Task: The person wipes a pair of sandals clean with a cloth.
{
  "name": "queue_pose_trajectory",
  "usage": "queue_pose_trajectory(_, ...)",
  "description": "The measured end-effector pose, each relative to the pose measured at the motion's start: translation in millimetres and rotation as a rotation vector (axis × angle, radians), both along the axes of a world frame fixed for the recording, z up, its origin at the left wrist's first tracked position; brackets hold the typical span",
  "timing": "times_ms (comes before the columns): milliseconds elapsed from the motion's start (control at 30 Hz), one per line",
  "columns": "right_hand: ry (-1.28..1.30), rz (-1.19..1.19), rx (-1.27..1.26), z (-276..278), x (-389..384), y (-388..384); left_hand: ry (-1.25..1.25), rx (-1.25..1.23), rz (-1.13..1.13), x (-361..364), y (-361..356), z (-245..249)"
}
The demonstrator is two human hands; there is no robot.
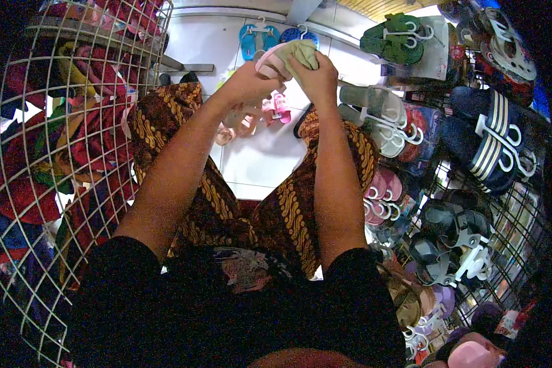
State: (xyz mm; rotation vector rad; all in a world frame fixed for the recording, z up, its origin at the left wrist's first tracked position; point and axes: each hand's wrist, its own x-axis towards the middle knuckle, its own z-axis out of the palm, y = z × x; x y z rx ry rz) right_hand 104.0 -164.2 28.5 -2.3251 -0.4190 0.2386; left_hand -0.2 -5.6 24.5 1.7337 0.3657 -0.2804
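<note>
Both of my hands are raised over the white tiled floor, near the top middle of the view. My left hand is closed round a pink sandal. With fingers bent, my right hand holds a pale green cloth against the upper side of that sandal. Below my hands, a small bright pink pair of sandals lies on the floor, with beige sandals partly hidden by my left forearm.
On the left stands a wire grid with colourful items behind it. Racks of sandals on white hangers line the right, including striped dark slides and green sandals. Blue sandals lie at the top.
</note>
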Motion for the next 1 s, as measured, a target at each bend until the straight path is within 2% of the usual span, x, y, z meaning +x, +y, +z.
queue_pose_trajectory(100,0.132,-0.13,-0.009,13.5,4.2,-2.8,0.041,-0.138,0.153,3.6,10.3,-7.4)
queue_pose_trajectory(133,0.157,-0.186,-0.004,16.8,4.8,-3.3,0.05,-0.34,0.218,7.4,14.1,-22.9)
queue_pose_trajectory(167,0.205,-0.192,0.048,17.2,4.2,-2.7,0.026,-0.314,0.227,7.8,16.2,-38.3)
queue_pose_trajectory(233,0.298,-0.2,0.152,16.2,1.7,0.8,-0.022,-0.264,0.246,9.9,16.1,-35.3)
queue_pose_trajectory(300,0.121,-0.023,0.159,-14.7,-2.2,2.5,-0.013,-0.143,0.209,7.5,8.5,-19.5)
queue_pose_trajectory(333,0.175,-0.009,0.081,-4.4,-3.8,3.4,-0.007,-0.082,0.193,5.9,5.4,-12.7)
queue_pose_trajectory(367,0.231,0.003,0.003,6.5,-5.8,3.3,-0.044,-0.16,0.209,4.6,4.6,-12.8)
queue_pose_trajectory(467,0.307,-0.123,-0.146,-15.3,14.6,-8.4,-0.118,-0.35,0.257,3.6,4.3,-16.6)
queue_pose_trajectory(533,0.114,-0.037,0.003,-8.8,4.4,-5.7,-0.112,-0.417,0.293,7.4,5.7,-18.4)
queue_pose_trajectory(567,0.016,0.008,0.078,-6.2,0.4,-1.7,-0.112,-0.32,0.228,8.3,6.0,-19.6)
queue_pose_trajectory(600,0.19,0.041,0.175,-3.2,-3.0,6.4,-0.109,-0.223,0.166,7.5,6.0,-20.1)
queue_pose_trajectory(633,0.244,0.058,0.125,1.6,-6.0,6.4,-0.101,-0.127,0.105,5.2,5.6,-21.3)
queue_pose_trajectory(700,0.417,-0.066,-0.013,15.3,-1.3,1.6,-0.1,-0.178,0.149,4.0,6.6,-19.7)
queue_pose_trajectory(767,0.295,-0.084,0.04,7.0,4.9,-2.6,-0.156,-0.293,0.227,4.2,9.5,-12.5)
queue_pose_trajectory(800,0.261,-0.087,0.063,6.7,5.1,-2.5,-0.16,-0.449,0.348,8.8,4.8,-10.1)
queue_pose_trajectory(900,0.175,-0.013,0.109,0.8,1.3,0.6,0.016,-0.016,0.102,11.4,13.9,-0.4)
queue_pose_trajectory(933,0.16,0.036,0.088,-1.5,0.2,2.6,-0.183,-0.083,0.128,8.1,6.1,-14.8)
queue_pose_trajectory(967,0.147,0.086,0.068,-3.6,-0.6,3.5,-0.169,-0.153,0.166,7.3,5.6,-20.7)
queue_pose_trajectory(1000,0.223,-0.009,0.01,8.0,-1.1,3.6,-0.154,-0.222,0.201,7.6,6.4,-25.6)
